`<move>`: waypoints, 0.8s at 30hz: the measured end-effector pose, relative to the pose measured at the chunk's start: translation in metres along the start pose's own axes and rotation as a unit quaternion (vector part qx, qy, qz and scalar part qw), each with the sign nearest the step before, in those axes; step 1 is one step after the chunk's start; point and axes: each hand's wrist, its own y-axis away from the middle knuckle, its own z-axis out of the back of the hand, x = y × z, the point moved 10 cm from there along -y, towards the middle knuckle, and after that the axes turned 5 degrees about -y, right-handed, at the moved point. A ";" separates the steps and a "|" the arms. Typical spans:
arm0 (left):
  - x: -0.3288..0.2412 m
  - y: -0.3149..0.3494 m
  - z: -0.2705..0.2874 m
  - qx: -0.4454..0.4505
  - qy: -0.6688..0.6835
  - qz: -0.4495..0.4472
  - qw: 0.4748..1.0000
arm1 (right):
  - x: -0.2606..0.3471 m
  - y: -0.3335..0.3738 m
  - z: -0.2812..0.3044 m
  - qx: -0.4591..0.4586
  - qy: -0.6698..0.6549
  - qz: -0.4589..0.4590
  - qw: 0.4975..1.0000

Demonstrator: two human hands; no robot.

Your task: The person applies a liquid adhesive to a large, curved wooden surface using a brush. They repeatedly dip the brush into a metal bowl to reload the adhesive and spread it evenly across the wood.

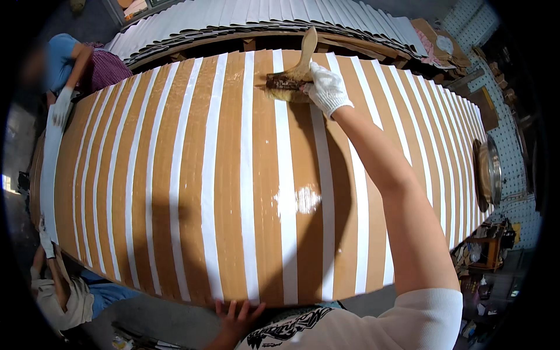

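Note:
My right hand [328, 88], in a white knit glove, grips a wide flat paste brush [290, 76] with a pale wooden handle. Its dark, wet bristles lie on the far part of a long surface of overlapping sheets [232, 134], striped brown and white. A wet film shines on the brown stripes near the middle and far left. At the near edge, my bare left hand [239, 315] rests with fingers spread, holding nothing. The shadow of my arm falls across the stripes.
Two people at the left end hold a long white strip [51, 157] with gloved hands. Beyond the far edge lies a row of overlapping white sheets [262, 14]. A round metal basin [494, 169] sits at the right end, near a perforated wall panel [516, 151].

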 end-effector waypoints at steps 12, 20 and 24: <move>-0.010 0.008 -0.024 0.006 0.001 -0.013 1.000 | -0.021 -0.098 -0.019 -0.155 0.064 0.083 0.982; -0.014 0.023 -0.033 0.008 -0.001 0.003 1.000 | 0.007 -0.133 -0.001 0.122 -0.184 -0.032 0.975; -0.013 0.025 -0.041 0.005 0.007 -0.006 1.000 | -0.023 -0.126 -0.039 0.150 -0.008 0.051 0.987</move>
